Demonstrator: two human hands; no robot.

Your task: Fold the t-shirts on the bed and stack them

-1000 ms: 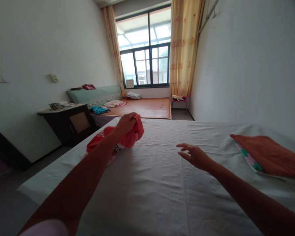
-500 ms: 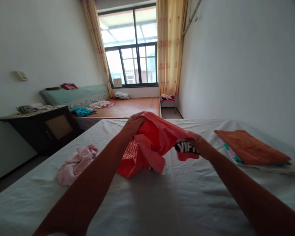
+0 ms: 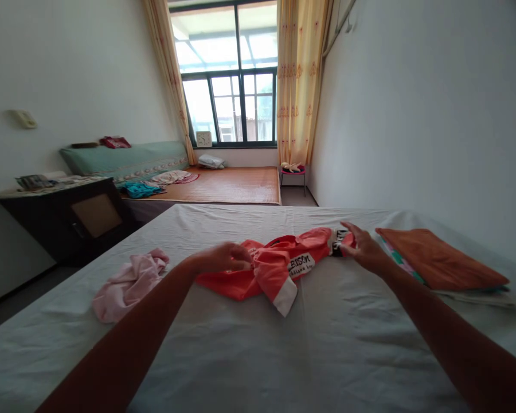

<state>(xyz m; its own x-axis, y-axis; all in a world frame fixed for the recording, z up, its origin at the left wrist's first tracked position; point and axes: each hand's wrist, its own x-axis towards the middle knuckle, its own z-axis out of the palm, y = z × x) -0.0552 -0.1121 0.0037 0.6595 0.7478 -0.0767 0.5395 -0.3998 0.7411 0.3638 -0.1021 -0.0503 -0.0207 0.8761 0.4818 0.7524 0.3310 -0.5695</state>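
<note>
A coral-red shirt (image 3: 277,261) lies crumpled on the white-sheeted bed, showing a white patch with black lettering and a white-edged flap. At its left part is my left hand (image 3: 226,256), fingers loosely bent over the cloth and not visibly gripping it. My right hand (image 3: 363,248) is open at the shirt's right end, thumb and fingers apart around the black-and-white lettered band (image 3: 339,242). Whether its fingertips touch the cloth is hard to tell. A crumpled pale pink garment (image 3: 129,287) rests to the left, partly behind my left forearm.
Folded clothes with an orange-brown piece on top (image 3: 442,258) lie at the right of the white sheet (image 3: 241,355). Beyond the bed's far edge is another bed with a brown mat (image 3: 236,184). A dark cabinet (image 3: 64,221) stands on the left, a small stool (image 3: 293,171) below the curtain.
The red shirt, held up and stretched between both hands before, has come down onto the sheet. My right hand has let go of it; the left has lowered and loosened. The view has shifted slightly.
</note>
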